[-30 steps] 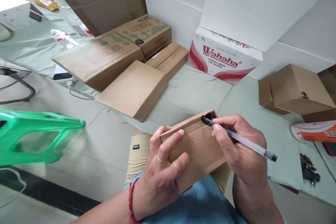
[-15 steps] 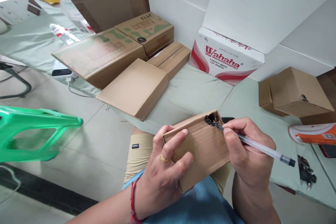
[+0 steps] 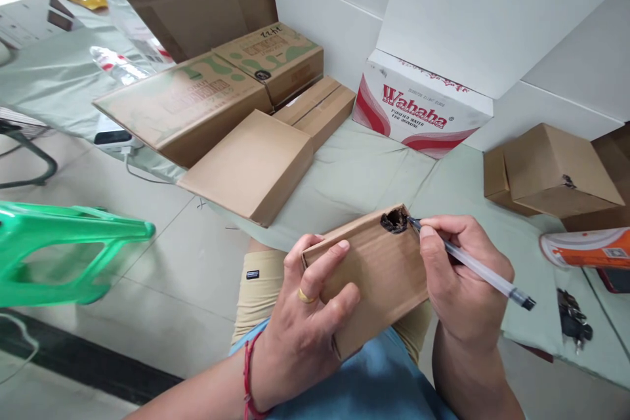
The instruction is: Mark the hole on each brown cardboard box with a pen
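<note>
A small brown cardboard box [image 3: 377, 275] is tilted above my lap. My left hand [image 3: 310, 321] holds it by its left end, with fingers spread over the upper face and a ring on one finger. Near the box's far right corner is a ragged dark hole [image 3: 394, 220] with blackened edges. My right hand [image 3: 462, 275] is closed around a clear pen [image 3: 485, 272]. The pen's tip touches or nearly touches the corner just right of the hole. Its dark end cap points to the lower right.
Several cardboard boxes [image 3: 251, 164] lie on the green cloth at the left. A Wahaha carton [image 3: 418, 108] stands at the back. Another box [image 3: 566, 167], an orange-white canister [image 3: 585, 248] and keys [image 3: 575, 321] are at the right. A green stool [image 3: 73, 223] stands left.
The pen tip has moved from the hole's lower right edge to the box corner on its right. The pen's rear end has swung slightly left. My left hand keeps its hold.
</note>
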{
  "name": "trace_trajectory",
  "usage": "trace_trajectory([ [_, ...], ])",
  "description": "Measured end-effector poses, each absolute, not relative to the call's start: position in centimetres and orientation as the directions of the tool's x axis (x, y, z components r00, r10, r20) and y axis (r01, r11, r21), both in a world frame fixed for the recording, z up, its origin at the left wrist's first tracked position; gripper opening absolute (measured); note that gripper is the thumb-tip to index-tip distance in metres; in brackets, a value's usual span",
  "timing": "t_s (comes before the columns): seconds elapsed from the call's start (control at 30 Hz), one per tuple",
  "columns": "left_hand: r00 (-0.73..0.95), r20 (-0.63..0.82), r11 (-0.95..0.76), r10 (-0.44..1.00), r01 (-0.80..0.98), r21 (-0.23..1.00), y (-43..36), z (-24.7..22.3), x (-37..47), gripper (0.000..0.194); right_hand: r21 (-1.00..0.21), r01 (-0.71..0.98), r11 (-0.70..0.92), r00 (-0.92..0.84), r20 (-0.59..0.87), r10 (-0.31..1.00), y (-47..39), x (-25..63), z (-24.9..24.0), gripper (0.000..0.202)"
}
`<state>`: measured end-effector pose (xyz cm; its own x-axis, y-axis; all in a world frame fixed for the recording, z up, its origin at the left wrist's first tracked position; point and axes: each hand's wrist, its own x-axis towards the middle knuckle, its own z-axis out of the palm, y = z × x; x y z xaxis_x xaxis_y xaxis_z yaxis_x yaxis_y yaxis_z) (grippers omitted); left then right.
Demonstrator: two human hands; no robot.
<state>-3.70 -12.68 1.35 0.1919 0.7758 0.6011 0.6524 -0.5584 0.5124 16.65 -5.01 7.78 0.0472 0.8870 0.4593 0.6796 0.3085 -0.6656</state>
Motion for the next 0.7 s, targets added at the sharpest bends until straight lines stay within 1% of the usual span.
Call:
trace_trajectory([
  [0.07, 0.189, 0.601, -0.556, 0.777, 0.655, 0.512, -12.7, 1.4, -3.7, 0.035, -0.69, 0.658, 0.301, 0.066, 0.451, 0.89, -5.2, 16.6, 7.6, 0.011],
  [0.13, 0.189, 0.601, -0.556, 0.776, 0.655, 0.512, -12.7, 1.4, -3.6, 0.035, -0.746, 0.597, 0.296, 0.14, 0.46, 0.877, -5.3, 16.7, 7.2, 0.012],
  [0.2, 0.185, 0.607, -0.556, 0.773, 0.658, 0.507, -12.7, 1.5, -3.6, 0.035, -0.796, 0.524, 0.302, 0.288, 0.5, 0.817, -5.1, 17.6, 6.7, 0.016],
  [0.27, 0.18, 0.619, -0.559, 0.764, 0.664, 0.497, -12.6, 1.5, -3.7, 0.035, -0.82, 0.497, 0.284, 0.441, 0.52, 0.731, -4.5, 19.6, 5.9, 0.029],
  [0.3, 0.179, 0.624, -0.562, 0.76, 0.664, 0.494, -12.5, 1.5, -3.8, 0.036, -0.827, 0.507, 0.245, 0.488, 0.509, 0.709, -4.1, 21.1, 5.5, 0.037],
  [0.33, 0.181, 0.627, -0.566, 0.758, 0.661, 0.493, -12.3, 1.5, -3.9, 0.037, -0.831, 0.529, 0.175, 0.507, 0.474, 0.72, -3.7, 23.0, 4.9, 0.042],
  [0.37, 0.186, 0.628, -0.572, 0.755, 0.655, 0.493, -12.1, 1.5, -4.1, 0.039, -0.826, 0.558, 0.081, 0.497, 0.411, 0.764, -3.2, 25.1, 4.3, 0.045],
  [0.4, 0.194, 0.629, -0.58, 0.753, 0.648, 0.494, -11.8, 1.5, -4.3, 0.04, -0.788, 0.615, -0.041, 0.476, 0.329, 0.816, -2.8, 27.3, 3.5, 0.047],
  [0.43, 0.205, 0.628, -0.589, 0.75, 0.638, 0.495, -11.4, 1.6, -4.5, 0.041, -0.693, 0.699, -0.175, 0.423, 0.204, 0.883, -2.5, 29.5, 2.7, 0.048],
  [0.47, 0.217, 0.629, -0.6, 0.746, 0.629, 0.495, -11.0, 1.7, -4.8, 0.042, -0.574, 0.771, -0.274, 0.391, 0.088, 0.916, -2.2, 31.7, 1.9, 0.051],
  [0.53, 0.243, 0.631, -0.622, 0.737, 0.609, 0.492, -9.8, 2.1, -5.2, 0.043, -0.292, 0.865, -0.408, 0.386, -0.133, 0.913, -1.6, 35.2, 0.1, 0.052],
  [0.6, 0.26, 0.627, -0.631, 0.735, 0.603, 0.489, -8.4, 2.6, -5.4, 0.043, -0.143, 0.878, -0.457, 0.42, -0.228, 0.878, -1.3, 37.4, -1.5, 0.044],
  [0.67, 0.271, 0.625, -0.635, 0.732, 0.603, 0.483, -6.9, 2.9, -5.4, 0.043, -0.081, 0.866, -0.493, 0.465, -0.23, 0.855, -1.4, 38.1, -2.8, 0.03],
  [0.7, 0.283, 0.628, -0.644, 0.725, 0.599, 0.475, -6.3, 3.0, -5.3, 0.043, -0.061, 0.861, -0.505, 0.483, -0.212, 0.85, -1.7, 37.9, -3.4, 0.031],
])
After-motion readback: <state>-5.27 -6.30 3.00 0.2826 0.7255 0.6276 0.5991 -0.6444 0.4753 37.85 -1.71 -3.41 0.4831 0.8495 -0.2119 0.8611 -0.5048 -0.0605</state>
